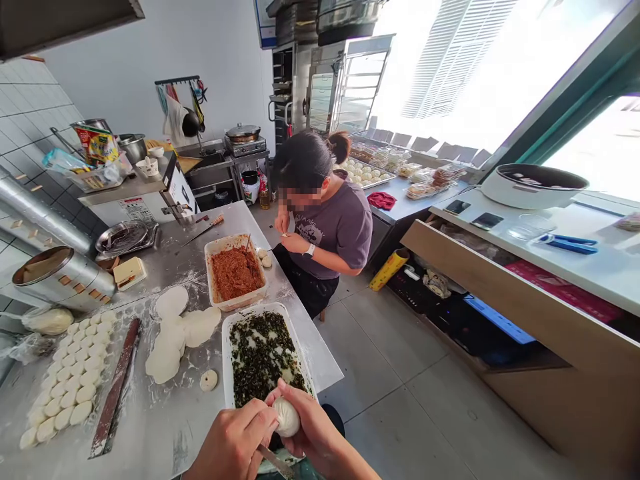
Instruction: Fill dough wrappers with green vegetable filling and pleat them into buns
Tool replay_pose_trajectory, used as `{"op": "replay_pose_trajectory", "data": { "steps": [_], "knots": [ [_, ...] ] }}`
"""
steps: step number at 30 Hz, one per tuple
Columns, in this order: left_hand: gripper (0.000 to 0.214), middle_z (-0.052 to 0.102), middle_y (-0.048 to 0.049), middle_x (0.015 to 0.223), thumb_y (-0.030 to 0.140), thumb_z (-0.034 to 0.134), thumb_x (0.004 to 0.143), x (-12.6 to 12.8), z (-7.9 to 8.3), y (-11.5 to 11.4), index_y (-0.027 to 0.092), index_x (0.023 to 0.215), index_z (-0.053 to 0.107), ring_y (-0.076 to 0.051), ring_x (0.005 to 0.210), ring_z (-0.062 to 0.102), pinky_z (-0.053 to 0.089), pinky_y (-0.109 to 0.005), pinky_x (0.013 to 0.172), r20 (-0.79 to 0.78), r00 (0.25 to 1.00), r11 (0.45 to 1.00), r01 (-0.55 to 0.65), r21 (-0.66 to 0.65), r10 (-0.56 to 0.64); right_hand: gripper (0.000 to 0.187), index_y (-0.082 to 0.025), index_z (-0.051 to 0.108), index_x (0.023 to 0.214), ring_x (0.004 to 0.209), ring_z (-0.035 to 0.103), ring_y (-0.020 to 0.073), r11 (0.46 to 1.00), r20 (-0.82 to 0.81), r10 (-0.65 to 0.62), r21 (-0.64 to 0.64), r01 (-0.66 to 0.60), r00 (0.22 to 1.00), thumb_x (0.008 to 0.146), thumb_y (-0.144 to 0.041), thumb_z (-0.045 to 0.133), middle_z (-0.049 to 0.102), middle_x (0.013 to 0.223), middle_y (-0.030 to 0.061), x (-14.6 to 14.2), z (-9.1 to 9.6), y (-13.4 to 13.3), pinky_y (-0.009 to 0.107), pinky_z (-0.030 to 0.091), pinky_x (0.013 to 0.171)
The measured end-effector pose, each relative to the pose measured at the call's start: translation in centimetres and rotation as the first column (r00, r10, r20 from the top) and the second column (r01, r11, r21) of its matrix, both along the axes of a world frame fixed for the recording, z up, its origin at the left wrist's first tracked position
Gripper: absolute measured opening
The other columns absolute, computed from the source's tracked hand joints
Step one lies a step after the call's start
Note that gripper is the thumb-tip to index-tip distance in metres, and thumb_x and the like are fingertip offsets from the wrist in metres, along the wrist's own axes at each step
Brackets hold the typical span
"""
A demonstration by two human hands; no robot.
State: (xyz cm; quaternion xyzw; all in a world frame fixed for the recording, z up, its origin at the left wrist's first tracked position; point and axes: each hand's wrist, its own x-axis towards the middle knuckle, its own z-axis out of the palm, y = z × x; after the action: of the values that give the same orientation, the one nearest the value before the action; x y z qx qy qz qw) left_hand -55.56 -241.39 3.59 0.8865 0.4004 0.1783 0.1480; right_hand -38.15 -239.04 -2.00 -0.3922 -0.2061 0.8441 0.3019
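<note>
A round pleated bun (287, 418) of white dough sits in my right hand (317, 427), whose fingers curl around it. My left hand (237, 437) pinches the bun's gathered side with thumb and fingertips. A narrow flat metal tool (276, 460), perhaps a filling spatula, juts out below my left fingers; its far end is out of view. Both hands are over the near end of a white tub (227, 363) of chopped dark-green filling (260, 347). Left of the tub lie thin round dough wrappers (167, 340), partly overlapping, and a small dough disc (209, 380).
Many dough pieces (75, 370) lie in rows beside a dark rolling pin (117, 383) on the steel table (185, 427). Beyond are a tub of reddish filling (235, 270) and a knife (203, 230). A co-worker (325, 220) works dough at the table's far edge.
</note>
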Motion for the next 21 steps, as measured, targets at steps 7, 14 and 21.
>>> {"op": "replay_pose_trajectory", "data": {
  "steps": [7,14,21],
  "knots": [
    [0.025,0.069,-0.0031,0.091,0.019,0.044,0.098,-1.5,-1.7,-0.7,0.026,0.115,0.06,-0.015,0.073,0.068,0.052,-0.025,0.064,0.019,0.992,0.987,-0.123,-0.101,0.125,0.069,-0.017,0.064,0.081,0.037,0.051,0.011,0.996,0.107,0.084,-0.044,-0.079,0.991,0.088,-0.08,0.04,0.057,0.051,0.0004,-2.2,-1.6,0.4,0.019,0.031,0.032],
    [0.019,0.071,-0.001,0.092,0.036,0.05,0.097,-10.4,-5.4,-0.8,0.027,0.099,0.066,-0.014,0.082,0.067,0.05,-0.023,0.075,-0.021,0.769,0.709,-0.599,-0.372,0.638,0.063,-0.015,0.069,0.091,0.036,0.045,0.005,0.999,0.218,-0.016,-0.025,0.022,0.976,0.087,-0.075,0.051,0.067,0.073,0.0021,-0.8,-4.9,0.1,0.018,0.023,0.034],
    [0.023,0.071,-0.0019,0.076,0.034,0.052,0.092,-21.1,-13.6,1.5,0.021,0.084,0.069,-0.016,0.073,0.066,0.046,-0.026,0.071,-0.105,0.58,0.519,-0.785,-0.339,0.808,0.057,-0.014,0.07,0.09,0.042,0.04,0.0043,0.975,0.289,-0.111,-0.155,0.161,0.951,0.079,-0.069,0.068,0.063,0.067,-0.0003,1.1,-7.6,-1.3,0.018,0.022,0.036]
  ]
}}
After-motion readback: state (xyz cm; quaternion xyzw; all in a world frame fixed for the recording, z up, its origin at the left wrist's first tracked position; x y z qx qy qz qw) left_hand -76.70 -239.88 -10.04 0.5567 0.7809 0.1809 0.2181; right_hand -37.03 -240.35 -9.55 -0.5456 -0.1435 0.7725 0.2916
